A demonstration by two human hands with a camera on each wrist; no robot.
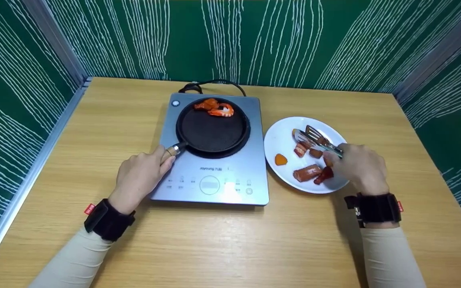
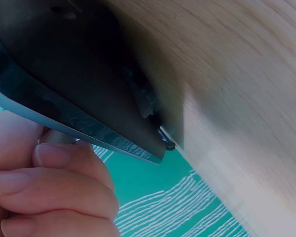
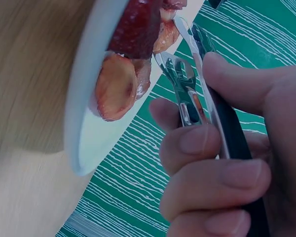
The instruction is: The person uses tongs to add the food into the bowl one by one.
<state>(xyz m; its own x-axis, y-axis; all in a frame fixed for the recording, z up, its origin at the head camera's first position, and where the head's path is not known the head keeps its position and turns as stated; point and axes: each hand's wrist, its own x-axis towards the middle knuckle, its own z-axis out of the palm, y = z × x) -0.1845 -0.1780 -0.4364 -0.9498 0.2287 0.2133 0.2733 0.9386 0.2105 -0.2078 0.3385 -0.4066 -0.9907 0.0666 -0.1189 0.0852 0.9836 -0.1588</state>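
Note:
My left hand (image 1: 140, 178) grips the wooden handle (image 1: 167, 155) of a small black frying pan (image 1: 214, 134), which sits on an induction cooker (image 1: 238, 168). At the pan's far side lie a shrimp (image 1: 222, 111) and a reddish-brown piece of meat (image 1: 205, 105). In my right hand (image 1: 360, 166) I hold metal tongs (image 3: 230, 128) with dark handles and slotted ends, thumb on one side and fingers curled round the other. The slotted ends stand apart over food on a white plate (image 1: 275, 140); whether they pinch a piece I cannot tell.
On the plate are an orange piece (image 1: 281, 159), a brown roll (image 1: 307, 173), a dark red piece (image 1: 323, 175), a striped meat chunk (image 1: 300, 149) and several others. A black cord (image 1: 222, 81) runs behind the cooker. Green, white-streaked panels (image 1: 238, 40) surround the wooden table (image 1: 222, 244).

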